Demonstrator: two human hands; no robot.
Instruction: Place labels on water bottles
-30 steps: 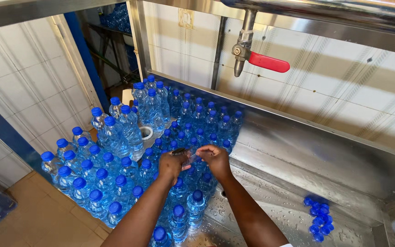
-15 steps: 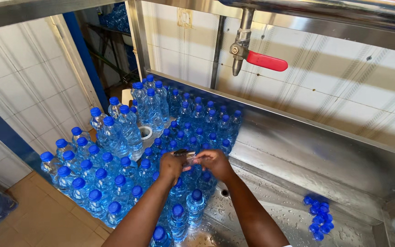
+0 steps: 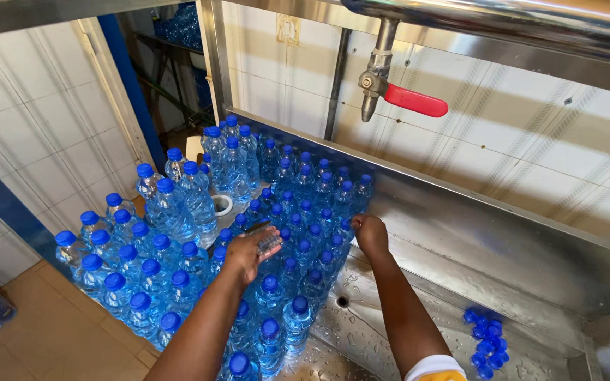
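Presently we note our left hand (image 3: 247, 255) loosely cupping a few small clear pieces above the capped bottles (image 3: 298, 212) packed in the steel counter (image 3: 460, 233), right hand (image 3: 371, 233) closed over one cap.
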